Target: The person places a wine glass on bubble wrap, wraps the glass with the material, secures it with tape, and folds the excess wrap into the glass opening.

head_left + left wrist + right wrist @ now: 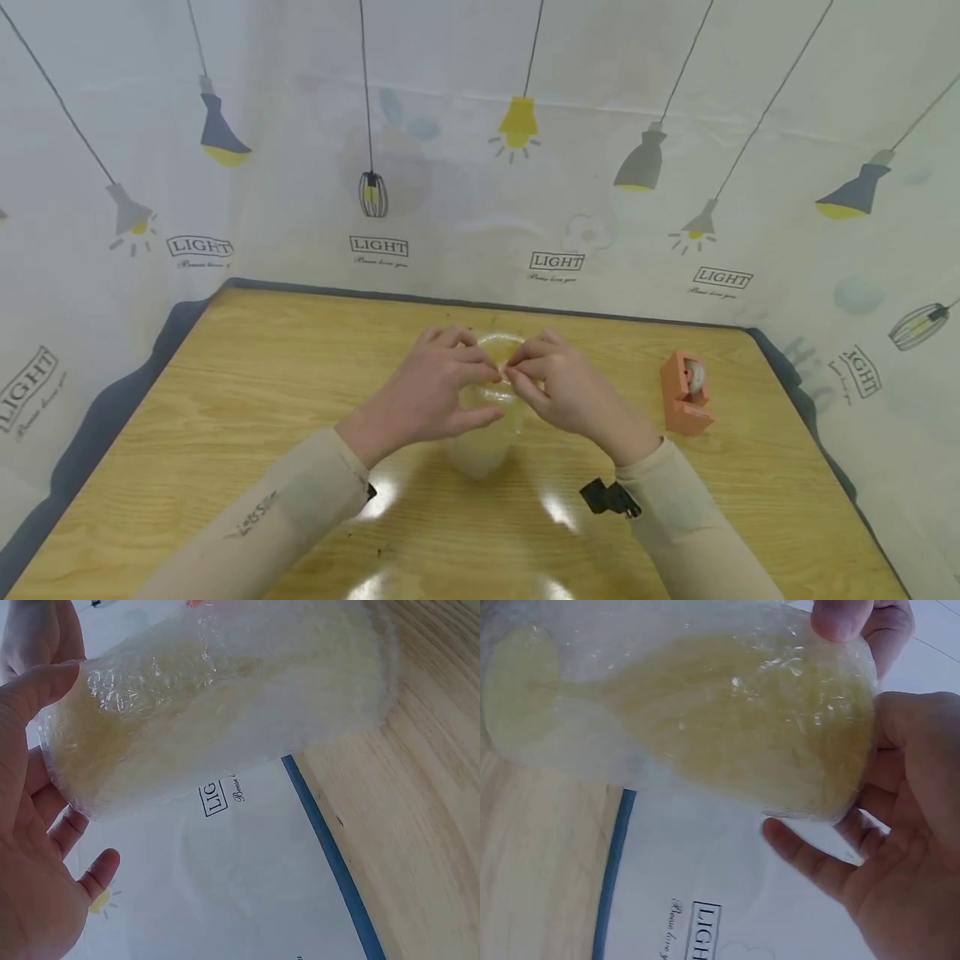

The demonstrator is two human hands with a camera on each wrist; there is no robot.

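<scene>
A yellow stemmed glass (705, 712), swathed in bubble wrap (247, 697), stands upright on the table between my hands. Its foot and stem show through the wrap in the right wrist view. My left hand (427, 387) is at the top of the roll, fingertips pinching the wrap's upper edge, the thumb on the near side. From the other side my right hand (566, 383) pinches the same edge with thumb and forefinger, its fingertips meeting the left ones. The little fingers of both hands stick out free. The hands partly hide the mouth of the glass.
An orange tape dispenser (684, 396) with a roll of clear tape (696, 377) stands on the wooden table (285, 358) to the right of the hands. A white cloth (465, 208) printed with lamps hangs behind and at both sides of the table.
</scene>
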